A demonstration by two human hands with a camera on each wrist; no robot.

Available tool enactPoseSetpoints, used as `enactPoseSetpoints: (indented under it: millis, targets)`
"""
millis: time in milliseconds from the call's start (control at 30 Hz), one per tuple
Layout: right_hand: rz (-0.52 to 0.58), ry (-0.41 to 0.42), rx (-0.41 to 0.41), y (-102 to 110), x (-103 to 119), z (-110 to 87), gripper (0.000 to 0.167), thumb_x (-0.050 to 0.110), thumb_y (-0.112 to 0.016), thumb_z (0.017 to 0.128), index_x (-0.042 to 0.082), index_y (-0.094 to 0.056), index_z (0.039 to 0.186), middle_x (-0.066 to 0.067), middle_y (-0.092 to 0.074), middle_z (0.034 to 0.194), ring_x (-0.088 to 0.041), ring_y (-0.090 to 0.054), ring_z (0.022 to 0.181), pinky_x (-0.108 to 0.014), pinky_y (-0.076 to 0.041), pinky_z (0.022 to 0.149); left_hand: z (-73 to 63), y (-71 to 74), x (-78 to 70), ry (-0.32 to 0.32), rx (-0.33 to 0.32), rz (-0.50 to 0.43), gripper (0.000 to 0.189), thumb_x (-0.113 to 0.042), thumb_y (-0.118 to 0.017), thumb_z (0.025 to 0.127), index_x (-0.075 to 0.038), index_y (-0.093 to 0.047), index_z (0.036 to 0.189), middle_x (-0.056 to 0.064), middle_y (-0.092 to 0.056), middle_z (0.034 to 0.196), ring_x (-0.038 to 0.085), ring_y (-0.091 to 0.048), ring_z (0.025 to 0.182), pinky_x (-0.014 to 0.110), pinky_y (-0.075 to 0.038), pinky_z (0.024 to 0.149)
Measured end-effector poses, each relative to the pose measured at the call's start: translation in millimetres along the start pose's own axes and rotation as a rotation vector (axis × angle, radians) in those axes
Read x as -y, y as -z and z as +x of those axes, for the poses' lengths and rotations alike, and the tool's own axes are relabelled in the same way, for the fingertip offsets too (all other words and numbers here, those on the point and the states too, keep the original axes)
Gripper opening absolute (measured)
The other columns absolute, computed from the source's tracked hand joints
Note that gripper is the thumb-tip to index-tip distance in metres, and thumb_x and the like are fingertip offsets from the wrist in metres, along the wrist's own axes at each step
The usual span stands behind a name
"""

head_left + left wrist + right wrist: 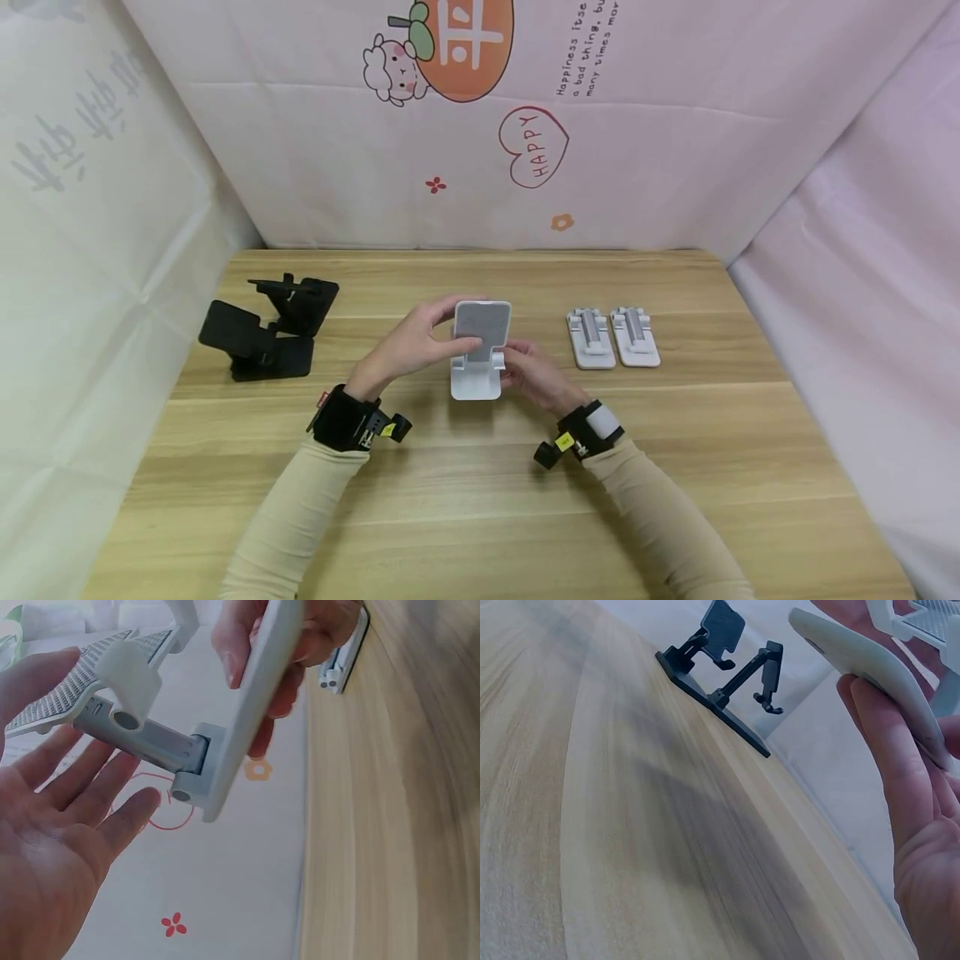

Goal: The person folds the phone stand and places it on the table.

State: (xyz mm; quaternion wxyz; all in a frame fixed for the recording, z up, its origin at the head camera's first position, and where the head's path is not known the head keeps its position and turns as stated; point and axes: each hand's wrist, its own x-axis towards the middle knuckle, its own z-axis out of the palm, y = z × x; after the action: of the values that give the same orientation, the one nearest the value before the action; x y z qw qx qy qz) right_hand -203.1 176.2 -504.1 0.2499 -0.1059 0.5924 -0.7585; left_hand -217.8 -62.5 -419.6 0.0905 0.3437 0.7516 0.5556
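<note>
A white folding phone stand point(483, 321) is held up over the table by both hands, its grey-padded plate tilted above its base. My left hand point(412, 340) pinches the padded plate, thumb across the pad and fingers behind. In the left wrist view the hinged arm point(150, 742) is unfolded between the padded plate and the flat base point(259, 712). My right hand point(536, 375) grips the base from the right side. Fingers of that hand point(889, 742) lie along the base's underside in the right wrist view.
Two folded white phone stands point(592, 340) lie side by side on the right of the wooden table point(465, 517). Two black phone stands point(273, 354) stand unfolded at the left. A printed white cloth point(337, 167) hangs behind the table and at its sides.
</note>
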Motion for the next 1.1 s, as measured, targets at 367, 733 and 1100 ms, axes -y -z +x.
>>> enactPoseSetpoints:
  millis: [367, 733, 1100]
  targets:
    - [0.029, 0.006, -0.039, -2.4, 1.5, -0.6, 0.046, 0.008, -0.044, 0.106, -0.015, -0.042, 0.146, -0.003, -0.077, 0.102, -0.014, -0.073, 0.079, -0.024, -0.060, 0.066, -3.0, -5.7, 7.8, -0.028, -0.042, 0.036, 0.057, -0.006, -0.080, 0.089, 0.001, -0.057, 0.140, 0.015, -0.065, 0.134, 0.030, -0.059, 0.129, 0.049, -0.040, 0.118]
    - [0.032, -0.015, -0.056, -1.8, 1.2, -0.7, 0.047, 0.008, -0.044, 0.106, -0.016, -0.041, 0.147, -0.002, -0.077, 0.101, -0.013, -0.074, 0.080, -0.024, -0.060, 0.066, -1.3, -7.6, 8.4, -0.016, -0.038, 0.040, 0.058, -0.005, -0.081, 0.088, 0.002, -0.056, 0.140, 0.016, -0.064, 0.132, 0.030, -0.061, 0.125, 0.049, -0.044, 0.115]
    - [0.051, 0.006, -0.044, -1.3, 0.2, -1.6, 0.037, 0.008, -0.045, 0.106, -0.007, -0.054, 0.139, -0.004, -0.078, 0.101, -0.014, -0.074, 0.079, -0.024, -0.061, 0.066, -1.0, -8.3, 9.3, 0.001, -0.050, 0.024, 0.057, -0.003, -0.080, 0.089, 0.003, -0.056, 0.140, 0.019, -0.064, 0.134, 0.033, -0.061, 0.125, 0.048, -0.045, 0.114]
